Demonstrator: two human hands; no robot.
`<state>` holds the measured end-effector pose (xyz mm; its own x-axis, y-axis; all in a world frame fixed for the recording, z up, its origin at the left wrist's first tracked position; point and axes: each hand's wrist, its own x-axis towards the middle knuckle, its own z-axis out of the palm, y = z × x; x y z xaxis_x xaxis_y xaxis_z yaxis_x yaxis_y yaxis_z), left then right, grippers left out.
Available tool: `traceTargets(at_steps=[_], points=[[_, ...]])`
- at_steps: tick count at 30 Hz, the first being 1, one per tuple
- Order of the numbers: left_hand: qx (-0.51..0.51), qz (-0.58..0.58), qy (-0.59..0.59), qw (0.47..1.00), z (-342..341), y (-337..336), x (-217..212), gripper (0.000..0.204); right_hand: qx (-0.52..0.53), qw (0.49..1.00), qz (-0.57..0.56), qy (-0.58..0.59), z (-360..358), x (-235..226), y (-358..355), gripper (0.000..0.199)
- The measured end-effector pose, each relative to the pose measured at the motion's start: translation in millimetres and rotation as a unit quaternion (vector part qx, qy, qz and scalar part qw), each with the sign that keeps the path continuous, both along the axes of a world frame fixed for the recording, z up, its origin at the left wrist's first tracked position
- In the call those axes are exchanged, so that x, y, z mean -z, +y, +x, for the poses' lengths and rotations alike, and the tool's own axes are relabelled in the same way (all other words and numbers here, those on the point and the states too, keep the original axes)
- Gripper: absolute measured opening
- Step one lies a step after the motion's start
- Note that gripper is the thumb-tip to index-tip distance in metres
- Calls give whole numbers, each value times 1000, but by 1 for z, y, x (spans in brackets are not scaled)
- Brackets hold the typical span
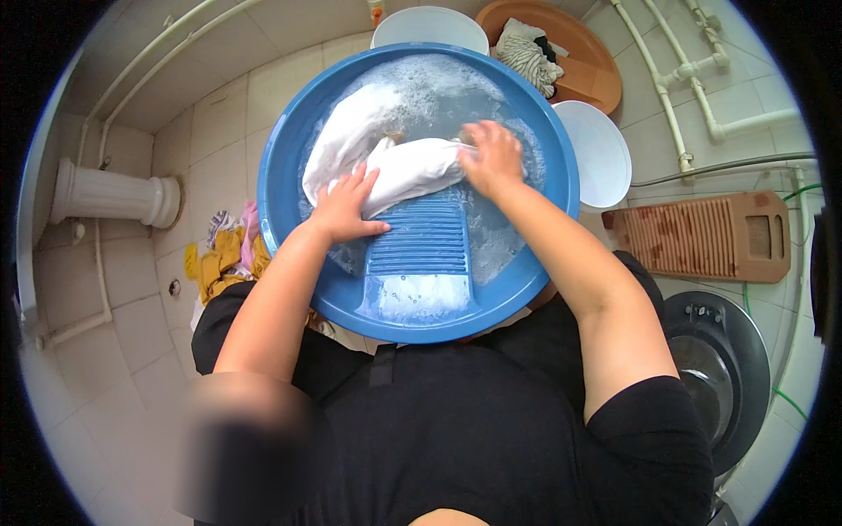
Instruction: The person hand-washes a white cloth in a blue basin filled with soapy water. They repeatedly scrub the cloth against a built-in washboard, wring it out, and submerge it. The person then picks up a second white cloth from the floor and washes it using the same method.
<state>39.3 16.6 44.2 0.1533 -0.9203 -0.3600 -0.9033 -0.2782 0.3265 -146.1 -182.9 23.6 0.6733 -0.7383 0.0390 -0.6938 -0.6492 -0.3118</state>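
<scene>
A white cloth garment (pixel 417 171) lies wet and bunched in a large blue basin (pixel 272 167) of sudsy water. Part of it rests over the top of the ridged blue washboard (pixel 417 245) built into the basin. My left hand (pixel 344 210) lies on the cloth near the washboard's upper left corner, fingers spread and thumb over the ridges. At the cloth's right end, my right hand (pixel 494 158) has its fingers curled around the fabric; they are slightly blurred. The cloth's far left part sinks into the foam.
Behind the basin stand a white bucket (pixel 430 26) and a brown basin (pixel 596 79) holding a striped cloth (pixel 526 57). Another white bucket (pixel 596 153) and a brown washboard (pixel 702 235) are at the right, above a black round-lidded thing (pixel 719 377). Coloured clothes (pixel 224 263) lie left; pipes line the walls.
</scene>
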Motion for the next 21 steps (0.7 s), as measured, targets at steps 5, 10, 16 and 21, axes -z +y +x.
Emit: traceTargets(at_steps=[5,10,16,21], points=[[-71,12,39,997,2,-18,38,92,-209,969,-7,132,3,-4,32,75],[-218,26,208,953,34,-20,46,79,-36,954,264,135,-1,22,-9,75],[-184,153,131,962,39,-8,35,55,-29,967,202,151,-16,26,9,81],[-159,29,10,987,7,-3,-2,41,-111,929,326,136,-23,-33,20,93]])
